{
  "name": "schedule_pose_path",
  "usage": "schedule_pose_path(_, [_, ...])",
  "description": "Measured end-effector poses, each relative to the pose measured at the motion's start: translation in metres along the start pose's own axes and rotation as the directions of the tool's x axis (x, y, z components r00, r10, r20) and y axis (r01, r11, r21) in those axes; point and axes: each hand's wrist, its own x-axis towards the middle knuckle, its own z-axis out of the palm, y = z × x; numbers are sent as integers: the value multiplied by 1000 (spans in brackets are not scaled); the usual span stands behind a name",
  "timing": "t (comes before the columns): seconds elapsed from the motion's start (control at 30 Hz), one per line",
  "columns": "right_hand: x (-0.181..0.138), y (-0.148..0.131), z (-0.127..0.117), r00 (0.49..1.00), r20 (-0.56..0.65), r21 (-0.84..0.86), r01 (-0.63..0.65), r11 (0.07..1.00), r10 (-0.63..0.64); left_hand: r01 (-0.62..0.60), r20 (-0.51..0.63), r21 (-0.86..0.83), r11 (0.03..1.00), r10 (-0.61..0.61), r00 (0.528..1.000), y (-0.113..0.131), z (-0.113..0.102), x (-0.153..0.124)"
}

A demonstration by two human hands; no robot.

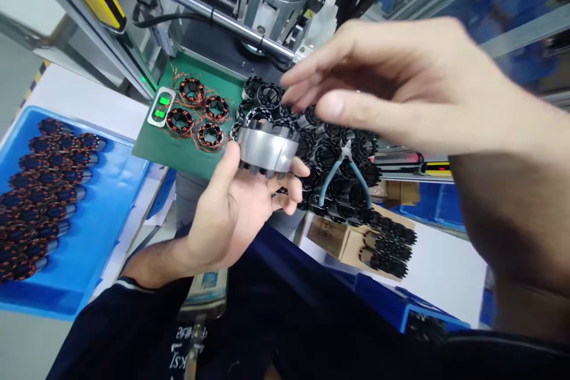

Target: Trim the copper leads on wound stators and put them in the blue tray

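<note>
While left hand [231, 214] pinches metal ring [267, 151] over mat's [155, 145] near edge, right hand [392, 80] hovers loose, empty; we risk ring slipping onto black cores [338, 160], thin fingertip hold.

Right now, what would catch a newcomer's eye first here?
Probably the shiny metal ring held up in the left hand at the centre, with the right hand hovering open above it. Behind lies a heap of black toothed rings with blue-handled pliers on top. At far left, a blue tray holds rows of copper-wound parts.
</note>
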Motion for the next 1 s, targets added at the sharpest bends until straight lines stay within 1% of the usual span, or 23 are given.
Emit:
schedule_pose_path(0.03, [-2,-5,7,999,51,30,0,1000,-1,7,-4,-6,1000,-7,1000,-1,1,-2])
schedule_pose_path(0.1, [-2,-6,14,993,118,102,-35,994,23,-11,-10,-13,1000,11,1000,-5,2,-8])
schedule_pose_path(0.2, [4,-3,19,984,173,219,-88,972,50,-108,-8,-23,994,108,994,-12,-3,-17])
schedule_pose_path(0.3, [10,-7,28,974,213,295,-139,945,77,-195,-42,-52,979,193,980,-16,-6,-25])
schedule_pose_path(0.43, [14,-13,42,968,212,335,-204,920,138,-242,-74,-70,968,237,969,-14,-5,-29])
schedule_pose_path(0.53, [13,-13,45,964,234,326,-198,924,124,-260,-105,-72,963,252,962,-13,-7,-29])
schedule_pose_path(0.63, [14,-9,44,963,258,313,-164,936,82,-277,-81,-84,957,270,959,-15,-13,-28])
schedule_pose_path(0.7, [16,-5,43,961,262,318,-170,933,85,-288,-42,-73,955,286,957,-15,-20,-25])
schedule_pose_path(0.8, [23,2,44,945,315,342,-198,919,86,-359,42,25,933,357,933,-13,-34,-17])
schedule_pose_path(0.87, [29,7,45,932,358,349,-194,917,61,-410,102,143,901,399,911,-9,-48,-7])
schedule_pose_path(0.93, [34,13,44,932,361,317,-156,936,33,-455,180,306,836,418,890,-5,-66,6])
schedule_pose_path(0.97, [38,16,40,939,344,277,-129,952,28,-474,225,403,783,417,881,-2,-78,14])
schedule_pose_path(1.0, [43,20,35,950,312,224,-99,970,26,-502,263,500,705,429,864,1,-92,23])
